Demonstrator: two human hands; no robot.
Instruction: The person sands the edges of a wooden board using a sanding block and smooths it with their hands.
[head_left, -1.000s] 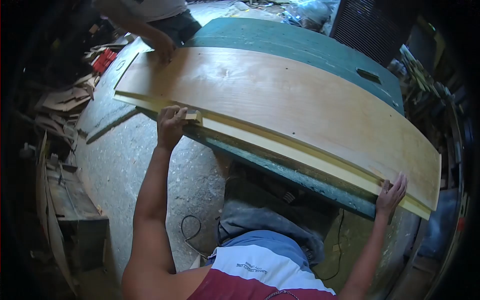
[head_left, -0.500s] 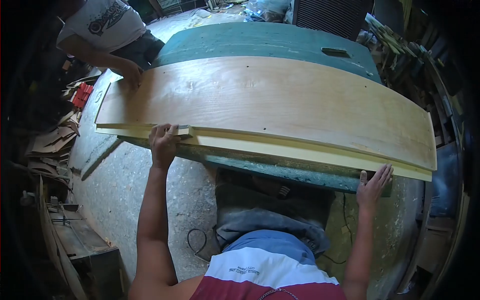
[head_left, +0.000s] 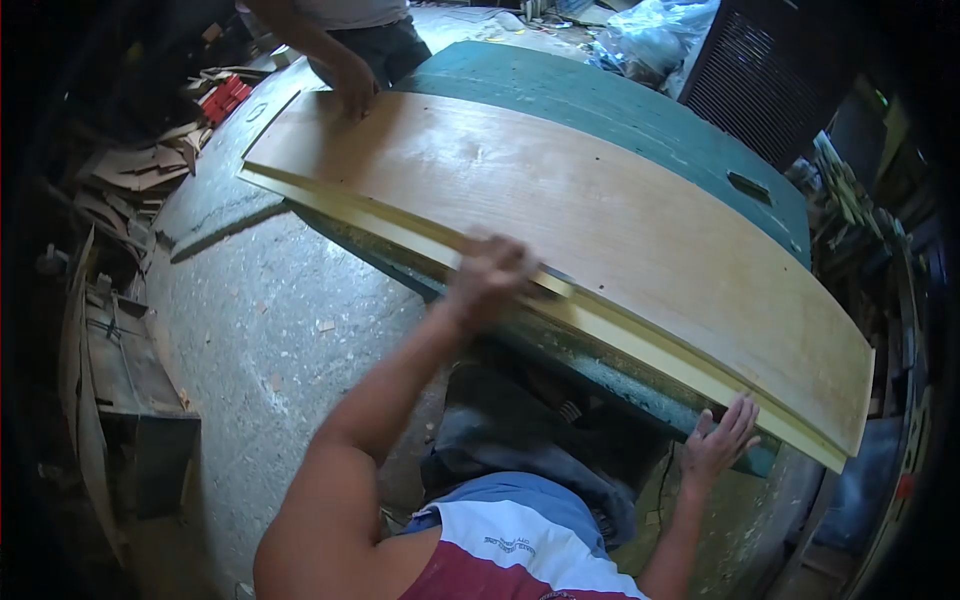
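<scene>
"Left grip (head_left: 488, 272), holding anything?"
"Yes, blurred but curled around a small block (head_left: 556, 289). Since half a second ago, the block's gone from nearly nine o'clock of the panel (head_left: 620, 215) to about six, so it's partway along the near edge."
"Right grip (head_left: 722, 440)?"
"Loosely spread between four and five, fingertips at the pale strip (head_left: 650, 345). Panel's on the green worktop (head_left: 600, 90)."

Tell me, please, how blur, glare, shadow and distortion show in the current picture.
In the head view, the left hand is smeared, the right hand clearer; in the head view, pale glare lies on the wooden panel, with shadow by the other person's hand; also in the head view, the green table looks bowed and the corners fall dark.
</scene>
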